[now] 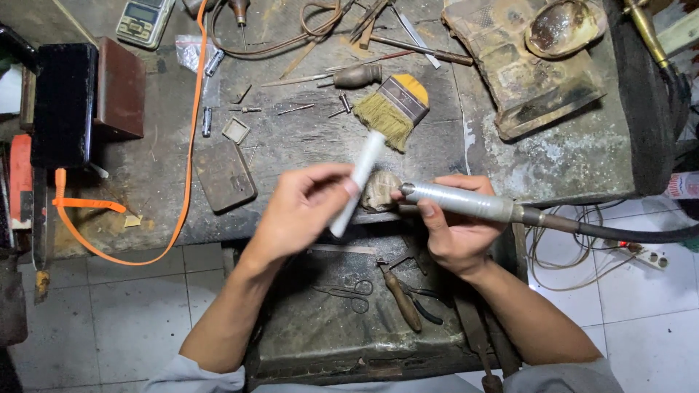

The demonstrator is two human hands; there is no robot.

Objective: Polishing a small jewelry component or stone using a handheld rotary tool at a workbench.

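My left hand (302, 211) holds a white stick-shaped object (357, 183), blurred, slanting up towards a rough wooden peg (380, 191) at the bench edge. My right hand (451, 229) grips a silver rotary handpiece (459, 201) whose tip points left at the peg; its dark flexible shaft (626, 233) runs off to the right. Just beyond the hands lies a flat paintbrush (393, 109) with tan bristles and a yellow handle.
The worn bench (306, 138) carries a small scale (144, 20), an orange strap (191, 131), a dark flat plate (224, 176), loose bits and hand tools. A lower tray (328, 327) holds scissors (346, 292) and pliers. A power strip (648, 256) lies on the tiled floor.
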